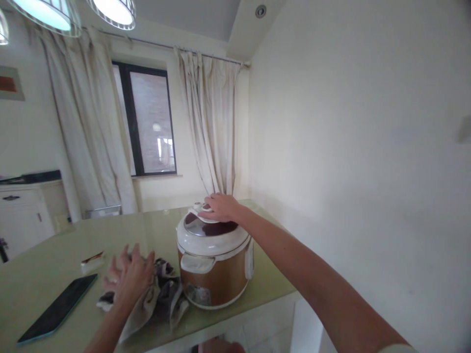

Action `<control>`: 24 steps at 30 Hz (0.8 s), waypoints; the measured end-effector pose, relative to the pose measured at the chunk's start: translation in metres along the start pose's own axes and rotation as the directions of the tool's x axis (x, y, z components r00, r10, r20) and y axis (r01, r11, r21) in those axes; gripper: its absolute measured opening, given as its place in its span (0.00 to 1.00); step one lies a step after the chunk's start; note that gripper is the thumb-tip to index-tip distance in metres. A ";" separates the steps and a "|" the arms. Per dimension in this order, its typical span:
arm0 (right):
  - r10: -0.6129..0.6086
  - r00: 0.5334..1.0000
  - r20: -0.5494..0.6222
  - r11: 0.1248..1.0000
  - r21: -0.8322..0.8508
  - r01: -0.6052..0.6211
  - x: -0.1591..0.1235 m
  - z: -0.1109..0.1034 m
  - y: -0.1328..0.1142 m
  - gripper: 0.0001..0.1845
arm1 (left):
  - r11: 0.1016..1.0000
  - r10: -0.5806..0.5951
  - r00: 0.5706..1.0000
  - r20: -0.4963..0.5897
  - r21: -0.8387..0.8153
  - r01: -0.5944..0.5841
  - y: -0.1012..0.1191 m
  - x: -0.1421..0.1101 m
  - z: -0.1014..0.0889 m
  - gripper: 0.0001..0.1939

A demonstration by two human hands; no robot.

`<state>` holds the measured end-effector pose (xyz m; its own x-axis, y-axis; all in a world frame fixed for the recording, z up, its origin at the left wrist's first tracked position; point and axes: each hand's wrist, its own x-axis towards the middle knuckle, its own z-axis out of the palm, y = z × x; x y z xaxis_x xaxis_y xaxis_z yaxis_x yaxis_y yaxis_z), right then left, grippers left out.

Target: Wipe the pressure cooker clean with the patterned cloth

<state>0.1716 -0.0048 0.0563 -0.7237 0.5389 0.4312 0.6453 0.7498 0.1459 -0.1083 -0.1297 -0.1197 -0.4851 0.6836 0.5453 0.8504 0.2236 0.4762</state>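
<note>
Left hand (132,277) partly hides the crumpled cloth (168,294).

The cooker (221,279) stands on the table (128,230) with the right hand (222,208) on top of it. Just left of the cooker lies a cloth (170,294), the left hand (134,274) over it; farther left of the cooker, a slab (59,309) and a small item (91,264). Behind the cooker are a window (150,122) and two curtains (217,113); to its right is the wall (349,147).

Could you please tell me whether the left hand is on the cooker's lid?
No, the left hand is over the crumpled cloth, while the right hand is on the cooker's lid.
</note>
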 end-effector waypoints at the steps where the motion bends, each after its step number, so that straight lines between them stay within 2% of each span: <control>1: 0.032 0.999 -0.005 0.999 -0.020 -0.032 0.003 0.003 -0.003 0.29 | 0.998 0.028 0.994 -0.109 -0.049 -0.034 0.018 -0.011 -0.008 0.28; 2: 0.055 0.998 -0.007 0.998 -0.027 -0.055 0.004 0.005 -0.006 0.30 | 0.990 0.068 0.973 -0.219 -0.107 -0.093 0.037 -0.024 -0.015 0.25; 3: 0.065 0.998 -0.010 0.998 -0.020 -0.066 0.005 0.007 -0.009 0.30 | 0.962 0.160 0.951 -0.264 -0.173 -0.210 0.057 -0.040 -0.018 0.22; 5: 0.053 0.998 -0.029 0.999 0.015 -0.052 0.005 0.010 -0.010 0.28 | 0.867 0.346 0.903 -0.256 -0.279 -0.412 0.091 -0.071 -0.017 0.18; 6: 0.039 0.998 -0.041 0.999 0.030 -0.038 0.005 0.011 -0.009 0.27 | 0.849 0.393 0.882 -0.259 -0.267 -0.456 0.104 -0.084 -0.013 0.20; 9: -0.007 0.998 -0.070 0.999 0.046 0.010 0.004 0.014 -0.005 0.22 | 0.878 0.320 0.882 -0.347 -0.241 -0.413 0.125 -0.102 0.004 0.23; 11: -0.052 0.996 -0.075 0.997 0.045 0.056 0.004 0.014 -0.001 0.19 | 0.877 0.258 0.886 -0.386 -0.290 -0.382 0.127 -0.101 0.013 0.29; 13: -0.124 0.990 -0.068 0.990 0.058 0.128 0.005 0.013 0.003 0.17 | 0.857 0.210 0.893 -0.398 -0.365 -0.364 0.127 -0.097 0.016 0.41; 16: -0.285 0.957 -0.050 0.951 0.111 0.289 0.008 0.008 0.012 0.14 | 0.819 0.136 0.934 -0.330 -0.493 -0.294 0.127 -0.094 0.016 0.55; 20: -0.445 0.895 -0.020 0.882 0.164 0.442 0.016 0.005 0.023 0.15 | 0.753 0.059 0.974 -0.219 -0.630 -0.187 0.120 -0.089 0.022 0.59; 24: -0.465 0.885 -0.012 0.874 0.154 0.461 0.029 0.012 0.025 0.15 | 0.670 0.073 0.981 -0.180 -0.720 -0.182 0.096 -0.065 0.033 0.56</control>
<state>0.1637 0.0341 0.0621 -0.9379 0.1239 0.3241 0.1926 0.9629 0.1891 0.0111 -0.1299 -0.1320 -0.4504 0.5621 0.6936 0.5114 -0.4744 0.7166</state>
